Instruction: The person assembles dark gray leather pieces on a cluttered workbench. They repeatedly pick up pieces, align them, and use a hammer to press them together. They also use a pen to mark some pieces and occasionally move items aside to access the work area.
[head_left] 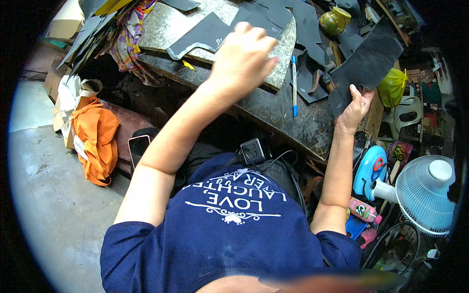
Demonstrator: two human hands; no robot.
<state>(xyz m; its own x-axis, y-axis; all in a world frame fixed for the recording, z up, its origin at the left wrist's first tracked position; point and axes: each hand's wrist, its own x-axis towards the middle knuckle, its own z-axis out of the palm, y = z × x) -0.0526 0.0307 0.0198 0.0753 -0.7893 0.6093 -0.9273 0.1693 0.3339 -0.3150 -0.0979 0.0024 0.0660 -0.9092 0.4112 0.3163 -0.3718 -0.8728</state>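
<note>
Hands: right hand (355, 110) grips a dark cut sheet (365, 68); left hand (243, 56) hovers loosely curled over the stone slab (168, 27).

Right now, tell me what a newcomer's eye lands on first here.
The left hand reaches over the speckled stone slab at top centre, while the right hand grips a large black cut sheet at upper right. An orange bag glows at left; a white fan sits lower right.

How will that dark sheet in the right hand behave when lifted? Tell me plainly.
The dark sheet is held by one lower corner in the right hand and stands up without drooping, so it is probably fairly stiff. It looks thin and flat, so likely light for its size. Its surface looks matte, so it is probably not slippery.
</note>
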